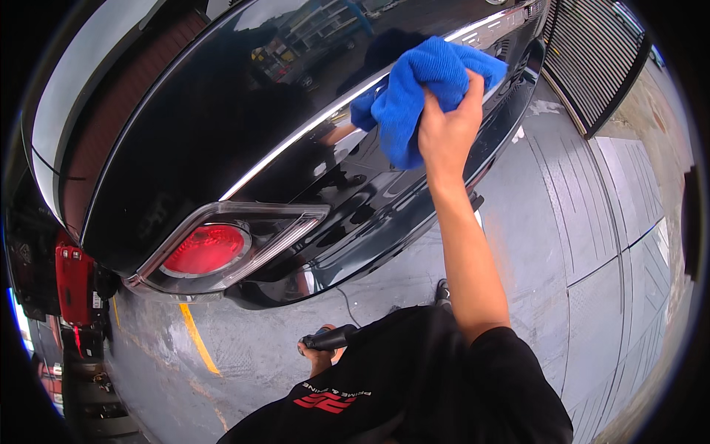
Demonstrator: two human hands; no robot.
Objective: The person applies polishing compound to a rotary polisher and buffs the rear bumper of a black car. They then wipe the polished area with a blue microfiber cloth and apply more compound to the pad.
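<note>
My right hand [450,125] grips a bunched blue microfibre cloth [427,77]. The cloth lies against the glossy black rear of a car [233,116], over the bright chrome trim strip [305,130]. Some of my fingers are hidden by its folds. Down by my waist, my left hand [317,355] is closed around a black handheld power tool [333,338], possibly a polisher; my shirt hides part of it. Between my hands and the car's corner sits a tail light [205,250] with a round red lens.
The car's bumper [310,277] curves out above a grey painted floor [388,266] with a yellow line [197,338]. A dark cord [349,308] runs near the tool. A slatted metal gate [596,55] stands at right, and a red vehicle [74,286] at far left.
</note>
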